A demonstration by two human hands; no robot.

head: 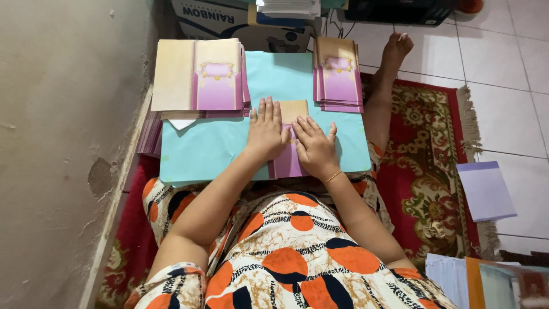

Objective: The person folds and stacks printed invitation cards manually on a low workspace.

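Purple-and-tan folded paper card (289, 150) pressed flat under both hands on a light-blue board surface (200, 149).

Head view: left hand (266, 133) and right hand (314, 147) lie open, palms down on the card, gripping nothing; unfolded card stack (197, 75) sits at the board's far left, folded card stack (337, 77) far right.

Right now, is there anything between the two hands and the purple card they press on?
Nothing visible. The left hand and right hand lie flat directly on the purple card, on the light blue board.

Red patterned rug (434, 137), lilac sheet (486, 190) on white tiled floor (509, 109), cardboard box (240, 20) by the wall (68, 114)
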